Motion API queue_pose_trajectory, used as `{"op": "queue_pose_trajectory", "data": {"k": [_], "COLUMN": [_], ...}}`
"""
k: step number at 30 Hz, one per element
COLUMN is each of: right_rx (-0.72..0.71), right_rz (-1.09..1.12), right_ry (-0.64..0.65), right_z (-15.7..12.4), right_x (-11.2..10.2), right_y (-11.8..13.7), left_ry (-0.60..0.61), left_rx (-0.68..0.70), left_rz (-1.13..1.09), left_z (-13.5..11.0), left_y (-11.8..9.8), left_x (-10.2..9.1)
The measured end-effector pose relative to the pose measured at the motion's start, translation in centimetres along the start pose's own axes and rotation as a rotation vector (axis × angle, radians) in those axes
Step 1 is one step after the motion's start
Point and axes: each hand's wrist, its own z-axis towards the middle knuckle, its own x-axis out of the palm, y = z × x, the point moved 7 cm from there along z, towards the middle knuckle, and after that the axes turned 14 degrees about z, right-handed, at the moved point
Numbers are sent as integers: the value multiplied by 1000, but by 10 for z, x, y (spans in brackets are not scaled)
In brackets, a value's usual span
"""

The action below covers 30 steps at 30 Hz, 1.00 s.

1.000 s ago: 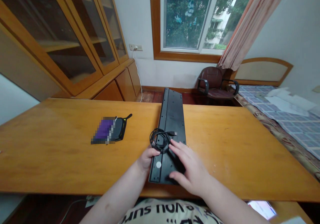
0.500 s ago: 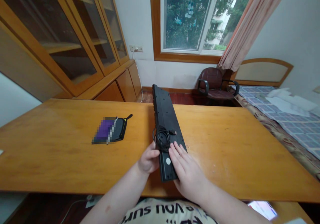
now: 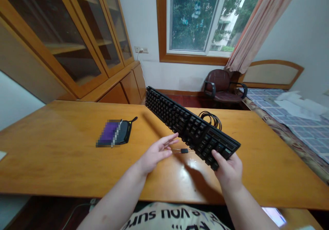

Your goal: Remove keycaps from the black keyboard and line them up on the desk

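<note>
While the fingers (image 3: pixel 218 157) of the right hand (image 3: pixel 230 173) are closed on the number-pad end, a black keyboard (image 3: pixel 177 118) is held above the tabletop (image 3: pixel 259 151), keys showing.
Left hand (image 3: pixel 155 156): fingers parted, nothing gripped; whether the keyboard's lower edge is touched cannot be told. Change: underside-up has been turned to keys-in-view and the two-handed hold reduced to the right hand alone; the keys are thus exposed, and the coiled cable (image 3: pixel 219 122) is left behind, partly hidden. Long axis: slanted from the gripped end, near right, to the free end, far left; keys faced toward the wearer.
</note>
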Motion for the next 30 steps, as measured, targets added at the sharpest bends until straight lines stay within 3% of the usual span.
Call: {"op": "queue_pose_trajectory", "data": {"k": [1, 6, 9, 14, 18, 22, 30], "right_rx": [33, 103, 174, 312, 372, 441, 427], "right_rz": [71, 222, 268, 269, 196, 164, 2], "right_ry": [-41, -100, -85, -21, 17, 29, 66], "right_z": [4, 25, 39, 53, 57, 67, 116], "right_x": [-5, -21, -30, -41, -48, -53, -59], "right_y": [-2, 0, -5, -21, -33, -44, -48], "left_ry": [-111, -906, -1071, -968, -919, -893, -805], "left_rx": [-15, 60, 67, 35, -38, -174, -299], "left_rz": [57, 295, 437, 375, 270, 258, 184], "left_z": [1, -16, -19, -7, -5, -5, 1], "left_y": [1, -7, -4, 30, 57, 69, 96], "left_x": [-14, -114, -155, -181, -186, -188, -189]}}
